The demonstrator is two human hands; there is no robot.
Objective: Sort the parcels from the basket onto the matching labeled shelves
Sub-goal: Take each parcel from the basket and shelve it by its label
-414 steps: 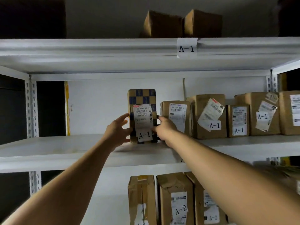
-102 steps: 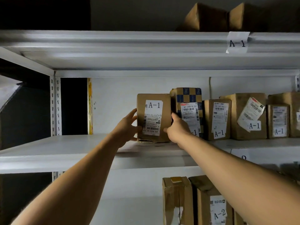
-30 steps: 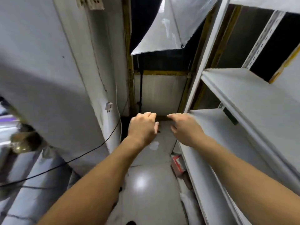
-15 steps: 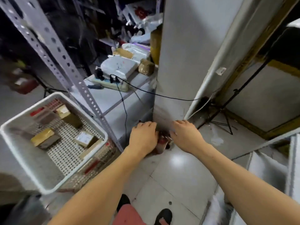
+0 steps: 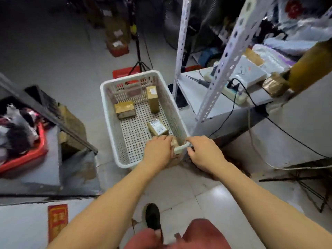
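Both hands reach down toward the near right corner of the white perforated basket on the floor. The left hand is inside that corner, fingers curved over a small brown parcel that shows only as a sliver between hand and basket wall; it seems to be closing on it, though whether the grip is firm cannot be told. The right hand hangs just outside the same corner, fingers loosely curled and holding nothing, probably ready to steady the rim or take the parcel's other side. Further into the basket from that corner lies a parcel with a pale label face up, tilted. Beyond it, a squat taped box sits toward the basket's left wall and a tall narrow box stands against its right wall. The parcels lie spread apart, so each can be lifted singly. Right of the basket rise the white slotted uprights of a shelf rack.
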